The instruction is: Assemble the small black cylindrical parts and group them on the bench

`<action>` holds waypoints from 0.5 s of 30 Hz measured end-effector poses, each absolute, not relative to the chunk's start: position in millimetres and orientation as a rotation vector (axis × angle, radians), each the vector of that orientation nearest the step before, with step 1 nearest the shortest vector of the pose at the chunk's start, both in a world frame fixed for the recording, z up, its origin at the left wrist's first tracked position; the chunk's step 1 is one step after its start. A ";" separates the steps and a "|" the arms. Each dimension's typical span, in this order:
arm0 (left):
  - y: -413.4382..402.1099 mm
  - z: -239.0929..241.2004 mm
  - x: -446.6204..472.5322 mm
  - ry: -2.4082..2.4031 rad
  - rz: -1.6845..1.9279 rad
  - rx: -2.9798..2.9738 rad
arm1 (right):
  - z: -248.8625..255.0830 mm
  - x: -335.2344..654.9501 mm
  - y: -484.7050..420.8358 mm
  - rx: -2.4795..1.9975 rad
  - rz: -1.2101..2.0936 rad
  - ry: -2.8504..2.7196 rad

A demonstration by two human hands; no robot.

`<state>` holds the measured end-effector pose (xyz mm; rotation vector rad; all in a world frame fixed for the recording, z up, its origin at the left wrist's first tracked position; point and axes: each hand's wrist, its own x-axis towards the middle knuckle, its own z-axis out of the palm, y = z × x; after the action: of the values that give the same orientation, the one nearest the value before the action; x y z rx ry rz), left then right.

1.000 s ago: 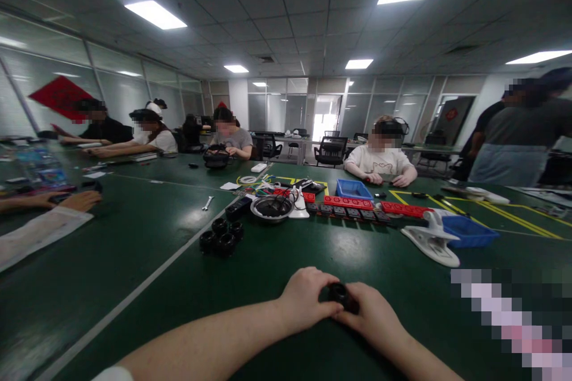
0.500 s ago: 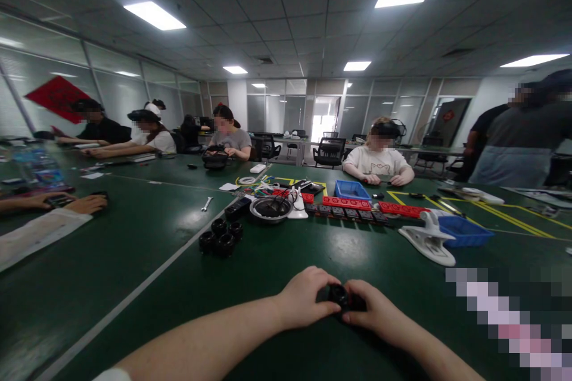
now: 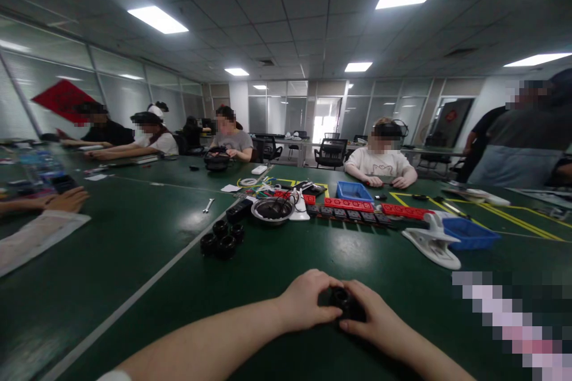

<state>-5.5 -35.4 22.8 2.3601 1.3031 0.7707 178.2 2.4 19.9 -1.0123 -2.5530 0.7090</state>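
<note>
Close to the near edge of the table, a small black ring-shaped part [image 3: 342, 296] with a round hollow on top is held between my two hands. My left hand [image 3: 308, 300] grips it from the left, index finger behind and thumb in front. From the right, my right hand [image 3: 373, 312] curls round it, its thumb and fingers closed on the near and far sides. Fingers hide much of the part, so its lower side cannot be made out. Several similar black round parts [image 3: 222, 239] stand grouped on the green table [image 3: 286, 265], farther off to the left.
Beyond my hands lie a round black-and-silver dish [image 3: 272, 212], red strips [image 3: 348, 205], a white clamp-like stand [image 3: 433, 244] and blue bins [image 3: 471, 233]. A wrench [image 3: 208, 206] lies left. A co-worker's hand [image 3: 69, 199] rests at the left edge; another person [image 3: 382, 158] sits opposite.
My right hand has turned a little around the black part, its fingers now reaching farther over the far side. At the left, the co-worker's hand has pulled back leftward.
</note>
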 end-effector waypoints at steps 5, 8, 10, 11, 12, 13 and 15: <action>-34.4 26.0 -10.3 1.161 0.746 2.388 | 25.9 187.9 10.3 -0.959 0.973 -2.591; -35.9 26.6 -8.8 1.181 0.755 2.384 | 20.9 184.1 8.4 -1.091 0.884 -2.549; -37.4 25.6 -6.2 1.274 0.760 2.356 | 16.6 178.1 4.5 -1.195 0.739 -2.532; -38.3 24.7 -4.4 1.337 0.770 2.331 | 14.8 174.7 2.1 -1.238 0.650 -2.527; -39.2 23.6 -2.6 1.401 0.787 2.301 | 13.4 171.3 -0.3 -1.274 0.558 -2.525; -40.0 22.5 -0.7 1.456 0.810 2.271 | 12.6 168.3 -2.5 -1.298 0.475 -2.526; -41.3 20.4 2.4 1.527 0.858 2.226 | 12.0 164.3 -5.5 -1.321 0.349 -2.535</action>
<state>2.4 -41.3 20.4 2.2264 1.5268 0.8585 164.3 -5.5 12.0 -1.3211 -2.5349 0.3491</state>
